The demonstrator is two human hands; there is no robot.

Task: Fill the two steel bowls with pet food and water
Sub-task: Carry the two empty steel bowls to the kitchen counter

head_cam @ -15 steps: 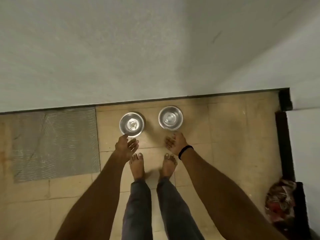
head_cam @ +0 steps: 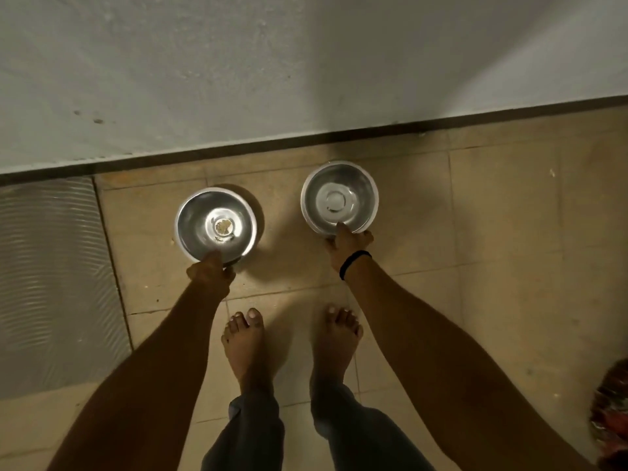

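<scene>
Bare feet (head_cam: 243, 341) stand on the tiled floor (head_cam: 492, 239). Ahead, the left hand (head_cam: 210, 274) grips the near rim of the left steel bowl (head_cam: 195, 219), fingers curled round it; a pale residue sits at its centre. The right hand (head_cam: 348, 245) pinches the near rim of the right steel bowl (head_cam: 356, 185). Both bowls are near the floor's far edge, by the wall (head_cam: 306, 69).

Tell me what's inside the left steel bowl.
Pale crumbs at the centre of the left bowl, shiny steel around them. The left hand covers its near rim.
</scene>
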